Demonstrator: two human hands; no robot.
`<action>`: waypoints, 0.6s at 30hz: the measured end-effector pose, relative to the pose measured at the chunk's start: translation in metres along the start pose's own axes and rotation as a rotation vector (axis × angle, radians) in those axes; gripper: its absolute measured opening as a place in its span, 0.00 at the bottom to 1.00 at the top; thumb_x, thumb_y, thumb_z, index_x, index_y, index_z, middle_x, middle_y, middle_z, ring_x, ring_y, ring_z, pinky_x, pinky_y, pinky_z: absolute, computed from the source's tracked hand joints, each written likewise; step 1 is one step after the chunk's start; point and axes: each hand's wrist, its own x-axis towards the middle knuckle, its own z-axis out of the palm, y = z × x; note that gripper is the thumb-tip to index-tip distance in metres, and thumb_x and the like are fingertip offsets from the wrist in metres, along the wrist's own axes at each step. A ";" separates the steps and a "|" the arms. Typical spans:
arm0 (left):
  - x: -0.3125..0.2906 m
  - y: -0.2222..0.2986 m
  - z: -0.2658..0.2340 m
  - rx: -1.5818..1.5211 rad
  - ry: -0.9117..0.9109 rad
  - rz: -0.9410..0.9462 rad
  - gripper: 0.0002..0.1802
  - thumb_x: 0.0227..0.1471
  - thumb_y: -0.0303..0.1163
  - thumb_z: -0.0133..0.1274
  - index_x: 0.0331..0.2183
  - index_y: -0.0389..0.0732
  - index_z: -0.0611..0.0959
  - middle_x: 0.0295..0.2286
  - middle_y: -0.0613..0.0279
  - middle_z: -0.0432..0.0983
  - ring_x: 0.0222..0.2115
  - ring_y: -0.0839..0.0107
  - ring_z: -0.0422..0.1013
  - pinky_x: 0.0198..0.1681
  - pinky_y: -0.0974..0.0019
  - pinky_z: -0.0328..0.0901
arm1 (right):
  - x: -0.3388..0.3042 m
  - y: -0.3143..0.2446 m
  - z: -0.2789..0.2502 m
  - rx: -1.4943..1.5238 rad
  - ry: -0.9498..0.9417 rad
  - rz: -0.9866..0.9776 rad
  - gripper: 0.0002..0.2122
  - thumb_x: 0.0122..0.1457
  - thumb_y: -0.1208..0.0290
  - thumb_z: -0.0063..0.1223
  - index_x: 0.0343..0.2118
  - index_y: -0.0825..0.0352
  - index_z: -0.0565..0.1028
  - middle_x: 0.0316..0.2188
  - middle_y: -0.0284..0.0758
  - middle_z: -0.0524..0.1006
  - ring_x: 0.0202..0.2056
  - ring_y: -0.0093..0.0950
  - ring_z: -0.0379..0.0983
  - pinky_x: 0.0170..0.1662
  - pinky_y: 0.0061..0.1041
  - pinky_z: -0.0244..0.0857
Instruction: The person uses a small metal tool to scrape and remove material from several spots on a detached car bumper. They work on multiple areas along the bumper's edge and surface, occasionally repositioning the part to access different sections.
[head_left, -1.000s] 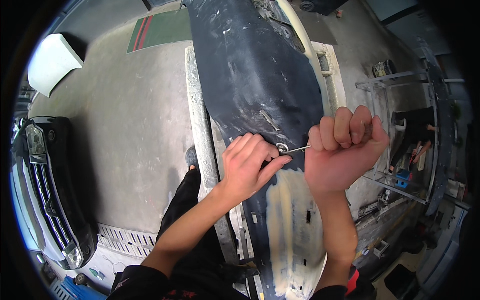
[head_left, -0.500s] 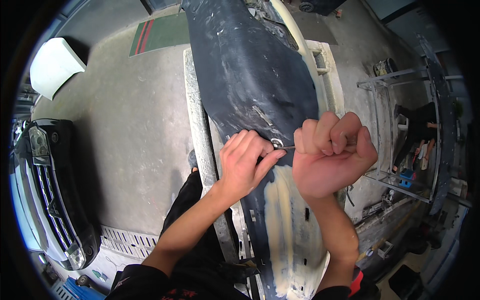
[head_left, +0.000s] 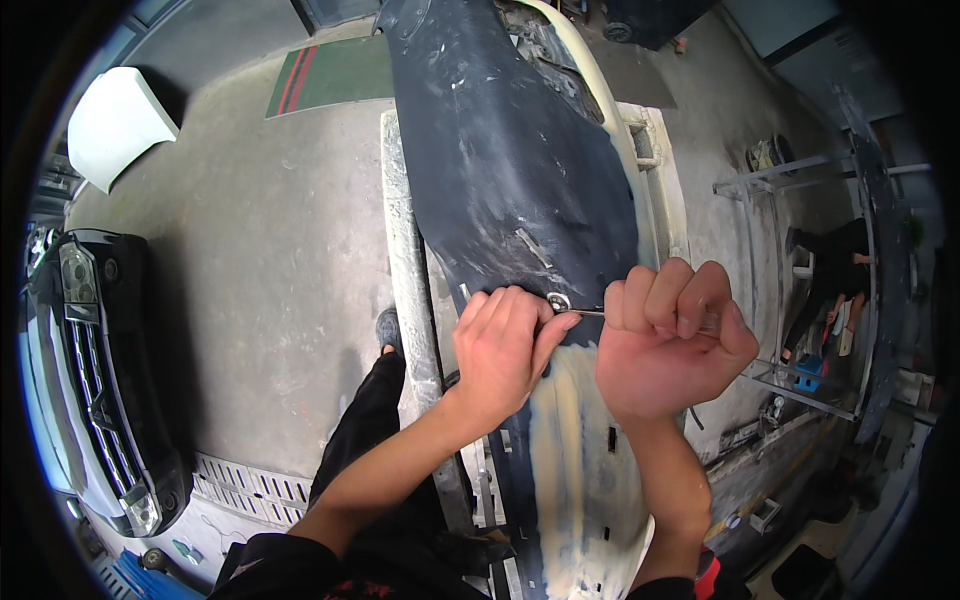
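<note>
1. Your work rests on a pale, paint-crusted stand [head_left: 400, 230] on the concrete floor [head_left: 270, 250].
2. A long dark bumper panel [head_left: 500, 150] lies lengthwise across that stand.
3. On the floor itself lie a green mat [head_left: 325, 75] and a white panel [head_left: 115, 120].

Tool handle [head_left: 700, 322] hidden in right hand [head_left: 665, 345]

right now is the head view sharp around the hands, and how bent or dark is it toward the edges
Head view: the left hand, right hand and the thin tool between them are sharp, in soft even light with no glare; the bumper and the bench edge bow with the fisheye; the corners are black, and the car at the left rim is stretched.
</note>
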 end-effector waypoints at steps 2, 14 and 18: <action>-0.002 0.005 0.000 0.003 0.004 -0.036 0.13 0.41 0.31 0.63 0.21 0.41 0.73 0.18 0.64 0.67 0.18 0.64 0.61 0.25 0.65 0.55 | -0.001 -0.001 -0.001 0.004 0.000 -0.009 0.15 0.52 0.57 0.39 0.17 0.61 0.54 0.13 0.28 0.54 0.17 0.21 0.44 0.23 0.25 0.40; -0.004 0.007 -0.003 -0.012 -0.014 -0.077 0.15 0.44 0.32 0.60 0.14 0.41 0.74 0.12 0.63 0.66 0.13 0.66 0.60 0.21 0.67 0.53 | -0.011 -0.011 -0.017 0.054 -0.070 0.071 0.17 0.59 0.57 0.28 0.16 0.59 0.53 0.12 0.28 0.53 0.17 0.24 0.44 0.26 0.28 0.42; -0.008 0.017 -0.004 -0.042 -0.087 -0.200 0.16 0.48 0.32 0.58 0.14 0.37 0.76 0.12 0.61 0.69 0.10 0.70 0.62 0.16 0.69 0.56 | -0.011 -0.010 -0.018 0.047 -0.075 0.069 0.18 0.60 0.57 0.26 0.15 0.59 0.53 0.11 0.28 0.52 0.17 0.24 0.44 0.26 0.28 0.42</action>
